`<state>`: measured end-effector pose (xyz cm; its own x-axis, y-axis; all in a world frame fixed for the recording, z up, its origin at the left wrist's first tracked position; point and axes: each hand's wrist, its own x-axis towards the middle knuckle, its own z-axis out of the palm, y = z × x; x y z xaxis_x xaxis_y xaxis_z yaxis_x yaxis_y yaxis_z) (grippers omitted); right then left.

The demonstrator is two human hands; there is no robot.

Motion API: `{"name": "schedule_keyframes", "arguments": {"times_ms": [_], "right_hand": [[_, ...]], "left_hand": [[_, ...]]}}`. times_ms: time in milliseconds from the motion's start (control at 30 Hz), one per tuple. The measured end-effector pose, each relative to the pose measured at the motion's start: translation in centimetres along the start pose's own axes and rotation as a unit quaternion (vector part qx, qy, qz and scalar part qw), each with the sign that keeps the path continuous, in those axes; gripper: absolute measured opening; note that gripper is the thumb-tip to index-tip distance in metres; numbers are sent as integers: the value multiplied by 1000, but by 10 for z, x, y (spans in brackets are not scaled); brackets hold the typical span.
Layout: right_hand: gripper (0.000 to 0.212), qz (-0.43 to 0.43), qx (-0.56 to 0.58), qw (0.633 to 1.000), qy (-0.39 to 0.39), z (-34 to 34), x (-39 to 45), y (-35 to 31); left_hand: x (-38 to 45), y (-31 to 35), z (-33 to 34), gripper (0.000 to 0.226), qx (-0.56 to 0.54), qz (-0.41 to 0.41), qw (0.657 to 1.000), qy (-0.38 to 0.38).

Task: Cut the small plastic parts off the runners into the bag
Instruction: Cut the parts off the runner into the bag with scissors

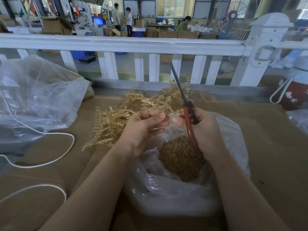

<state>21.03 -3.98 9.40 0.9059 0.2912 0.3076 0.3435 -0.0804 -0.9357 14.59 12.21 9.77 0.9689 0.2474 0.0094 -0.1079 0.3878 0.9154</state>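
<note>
Soft daylight from far windows (pixel 175 7); wide-angle bending at edges; slight blur.

The runners (pixel 146 104) look like translucent amber plastic, faintly glossy. The bag (pixel 166 194) is thin, clear, crinkled plastic film with shiny highlights. The scissors (pixel 185 104) have dark, dull metal blades and smooth orange-red plastic handles. The tabletop (pixel 270 147) is matt brown cardboard. The railing (pixel 116 43) is glossy white.

Head view, angled down, close over hands (pixel 170 129)
</note>
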Motion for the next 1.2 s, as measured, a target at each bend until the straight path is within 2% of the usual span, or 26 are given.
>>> {"name": "schedule_keyframes", "arguments": {"times_ms": [100, 267, 400, 500, 633, 900, 1067, 1200], "right_hand": [[45, -23, -28, 999, 2, -2, 0, 1], [46, -47, -127, 991, -19, -3, -1, 7], [60, -76, -240, 967, -44, -2, -4, 11], [56, -96, -297, 949, -46, -2, -4, 14], [63, -127, -348, 928, -24, -3, -4, 13], [68, -138, -374, 917, 5, -2, -6, 12], [78, -140, -379, 914, 20, -2, -5, 14], [65, -160, -365, 916, 42, -1, -8, 12]], "left_hand": [[2, 0, -2, 11, -7, 33, 999, 14], [3, 1, -4, 14, -39, 59, 997, 37], [2, 3, -4, 8, -63, 56, 996, 27], [2, 3, -5, 8, -72, 56, 996, 20], [2, 3, -5, 10, -65, 57, 996, 17], [3, 3, -7, 10, -54, 66, 996, 10], [3, 3, -6, 8, -36, 70, 997, 8], [3, 3, -6, 7, -40, 66, 997, 17]]}}
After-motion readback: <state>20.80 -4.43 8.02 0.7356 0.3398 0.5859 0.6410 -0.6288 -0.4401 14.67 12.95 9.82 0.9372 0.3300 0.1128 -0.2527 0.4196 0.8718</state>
